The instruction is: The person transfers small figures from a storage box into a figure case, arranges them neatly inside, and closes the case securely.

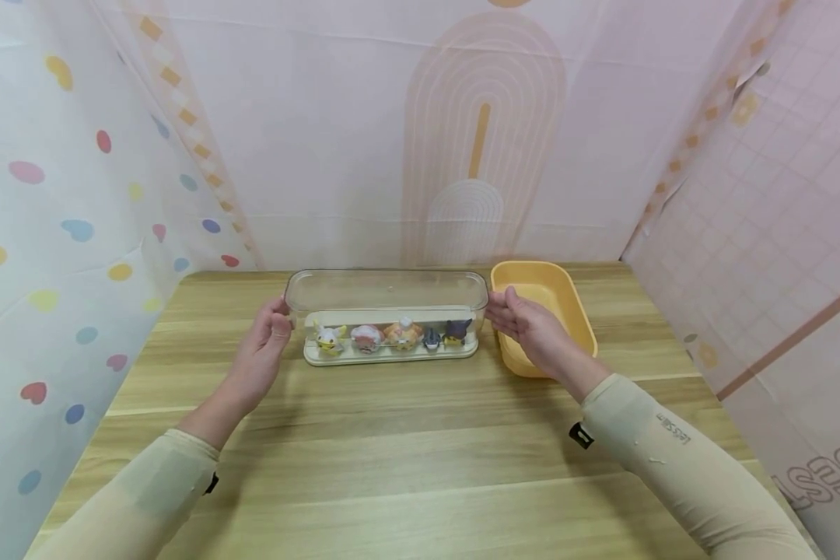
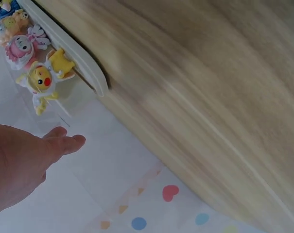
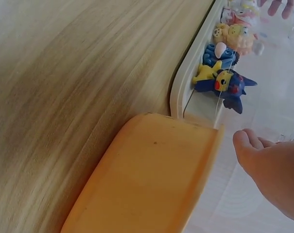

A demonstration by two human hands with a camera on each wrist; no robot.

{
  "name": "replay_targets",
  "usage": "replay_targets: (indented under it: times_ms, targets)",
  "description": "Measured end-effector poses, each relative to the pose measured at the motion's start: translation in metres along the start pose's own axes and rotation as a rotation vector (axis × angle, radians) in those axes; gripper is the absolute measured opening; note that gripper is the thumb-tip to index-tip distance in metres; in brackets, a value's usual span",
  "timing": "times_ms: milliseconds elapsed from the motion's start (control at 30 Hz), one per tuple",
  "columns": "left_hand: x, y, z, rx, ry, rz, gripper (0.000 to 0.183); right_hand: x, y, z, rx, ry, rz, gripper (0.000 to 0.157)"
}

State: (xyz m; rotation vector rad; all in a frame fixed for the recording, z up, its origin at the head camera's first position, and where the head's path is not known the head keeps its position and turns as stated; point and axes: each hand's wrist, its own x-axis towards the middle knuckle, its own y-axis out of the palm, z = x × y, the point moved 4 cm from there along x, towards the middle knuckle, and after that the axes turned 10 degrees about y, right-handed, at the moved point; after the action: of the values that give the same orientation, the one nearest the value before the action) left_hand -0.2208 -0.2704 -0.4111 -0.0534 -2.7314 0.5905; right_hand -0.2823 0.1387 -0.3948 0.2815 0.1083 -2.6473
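Note:
A clear plastic cover [image 1: 386, 289] sits over a long cream base [image 1: 392, 359]. On that base stand several small figurines, among them a yellow one in white [image 2: 41, 79], a pink and white one [image 1: 367, 338], and a yellow one in dark purple [image 3: 229, 83]. My left hand [image 1: 264, 338] touches the cover's left end from outside. At the right end, my right hand [image 1: 532, 327] lays its extended fingers against the cover. Whether the cover's lower rim rests on the base or hangs just above it, I cannot tell.
An orange-yellow bin [image 1: 574, 311] stands right of the cover, partly behind my right hand. Everything is on a wood-grain table [image 1: 392, 467]. Patterned cloth walls [image 1: 336, 140] rise behind and at both sides.

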Motion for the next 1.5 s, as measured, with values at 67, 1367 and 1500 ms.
replay_targets:
  times_ms: [67, 1367, 1500]
  targets:
    - [-0.001, 0.001, 0.002, 0.009, -0.013, 0.000, 0.063, 0.000, 0.000, 0.000, -0.002, 0.001, -0.005, 0.078]
    - [-0.006, 0.011, 0.025, 0.032, -0.089, 0.088, 0.068, 0.014, 0.007, -0.011, -0.128, 0.085, -0.132, 0.064]
    - [-0.006, 0.013, 0.022, 0.104, -0.029, 0.113, 0.072, 0.012, 0.010, -0.006, -0.635, -0.077, -0.276, 0.055]
